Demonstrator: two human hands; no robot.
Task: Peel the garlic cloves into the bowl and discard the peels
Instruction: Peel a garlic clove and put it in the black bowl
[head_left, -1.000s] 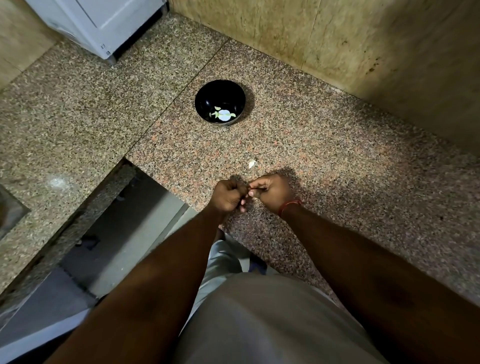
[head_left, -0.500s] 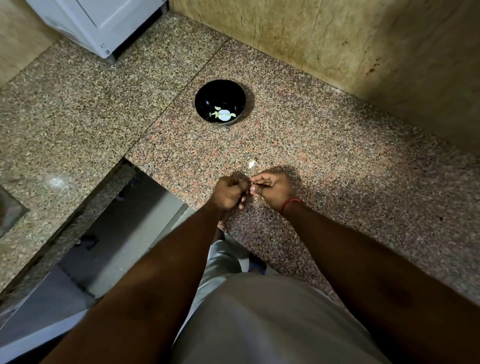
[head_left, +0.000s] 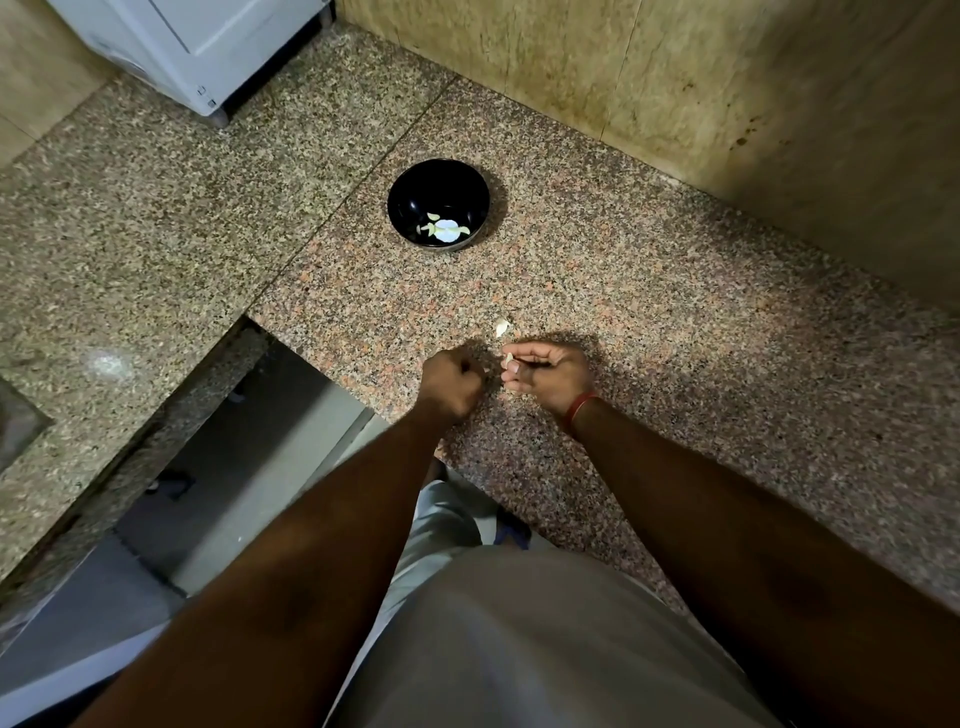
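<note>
Garlic clove (head_left: 508, 359), small and pale, pinched at the fingertips of the right hand (head_left: 550, 376), just above the near middle of the granite bench (head_left: 675, 332). Right grip closed on that clove between thumb and forefinger, other fingers curled under, a red thread band (head_left: 581, 410) round the wrist. Left hand (head_left: 453, 383) just to the left, a narrow gap apart from the right, balled into a fist with knuckles toward the camera; a tiny pale fleck at its fingertips (head_left: 487, 370), too small to name, so no telling whether that grip holds anything. Loose pale piece of garlic or peel (head_left: 502, 327) lying on the bench just beyond the two hands, touching neither. Black bowl (head_left: 439, 203) farther back and slightly left, well apart from the hands, upright, with a few pale peeled pieces (head_left: 444, 230) gathered at its bottom. White appliance (head_left: 197, 47) at the far left corner of the bench, tan stone wall (head_left: 675, 78) along the far and right side. Below the bench edge at near left, a dim floor (head_left: 234, 499).
</note>
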